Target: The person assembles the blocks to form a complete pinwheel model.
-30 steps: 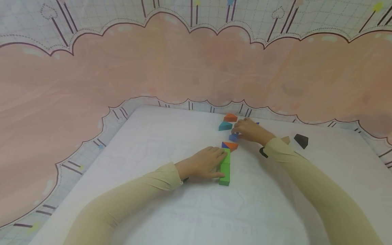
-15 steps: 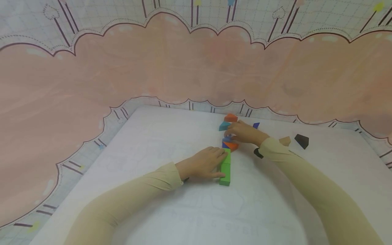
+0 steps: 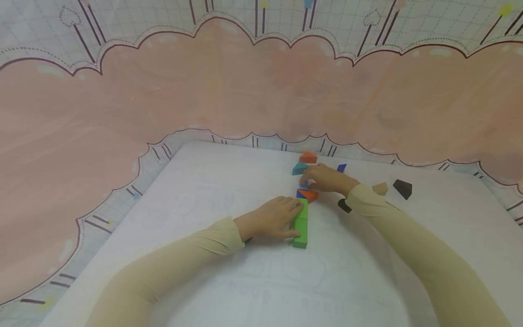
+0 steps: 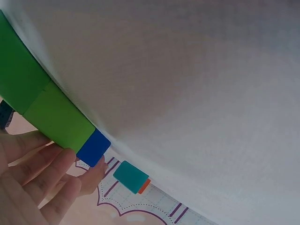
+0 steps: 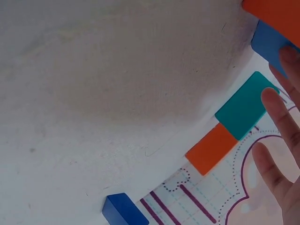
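Right of centre, the right hand (image 3: 324, 178) pinches the light-blue block (image 5: 266, 43); the left hand (image 3: 271, 219), unclenched, steadies green blocks (image 3: 301, 225). The light-blue block looks light and stiff, best held by its sides.

Soft, hazy light casts faint shadows beneath both sleeves (image 3: 171, 256); wrist views look dimmer

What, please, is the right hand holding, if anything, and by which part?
The light blue block, apparently by its sides; the exact contacts are partly hidden.
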A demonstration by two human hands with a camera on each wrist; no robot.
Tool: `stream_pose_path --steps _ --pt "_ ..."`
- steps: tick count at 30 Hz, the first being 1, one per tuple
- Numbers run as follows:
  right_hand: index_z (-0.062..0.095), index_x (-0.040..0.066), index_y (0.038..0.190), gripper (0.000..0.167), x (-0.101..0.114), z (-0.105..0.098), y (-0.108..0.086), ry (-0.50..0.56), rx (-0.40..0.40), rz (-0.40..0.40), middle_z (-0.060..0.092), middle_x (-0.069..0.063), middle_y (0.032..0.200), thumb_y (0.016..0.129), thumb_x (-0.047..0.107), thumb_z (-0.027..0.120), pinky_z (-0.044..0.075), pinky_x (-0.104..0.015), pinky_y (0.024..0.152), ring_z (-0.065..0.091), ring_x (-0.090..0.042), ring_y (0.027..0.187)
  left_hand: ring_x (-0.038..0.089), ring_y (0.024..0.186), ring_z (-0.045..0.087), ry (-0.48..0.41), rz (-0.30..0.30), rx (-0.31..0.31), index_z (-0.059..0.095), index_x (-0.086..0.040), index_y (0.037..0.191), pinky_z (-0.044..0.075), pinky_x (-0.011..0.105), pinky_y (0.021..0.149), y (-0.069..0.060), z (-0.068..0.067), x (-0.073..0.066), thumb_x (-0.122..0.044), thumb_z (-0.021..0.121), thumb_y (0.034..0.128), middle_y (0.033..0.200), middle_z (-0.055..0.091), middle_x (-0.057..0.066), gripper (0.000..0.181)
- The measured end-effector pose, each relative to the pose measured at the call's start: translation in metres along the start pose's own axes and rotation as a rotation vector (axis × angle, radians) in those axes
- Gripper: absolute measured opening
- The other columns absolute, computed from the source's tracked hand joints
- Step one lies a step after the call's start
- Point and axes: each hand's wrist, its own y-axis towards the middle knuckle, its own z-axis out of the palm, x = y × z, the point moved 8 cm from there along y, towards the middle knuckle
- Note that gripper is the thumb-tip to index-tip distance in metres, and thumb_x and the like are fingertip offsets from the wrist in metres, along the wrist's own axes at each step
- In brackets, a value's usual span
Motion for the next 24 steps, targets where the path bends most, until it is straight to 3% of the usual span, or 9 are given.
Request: stream_pose_path --steps 24 --pt "0.071 0.012 0.106 0.024 0.0016 0.0017 -0.0014 0.003 -0.003 0.007 0.071 -0.004 0.108 0.083 0.006 0.068 0.045 -0.045 0.096 0.061 -0.024 0.107 0.021 0.134 0.039 0.012 -0.009 -0.001 0.033 -0.003 0.144 0.032 0.034 0.113 0.0003 0.0034 0.0005 -0.060 0.044 0.0906 0.144 0.041 0.010 0.079"
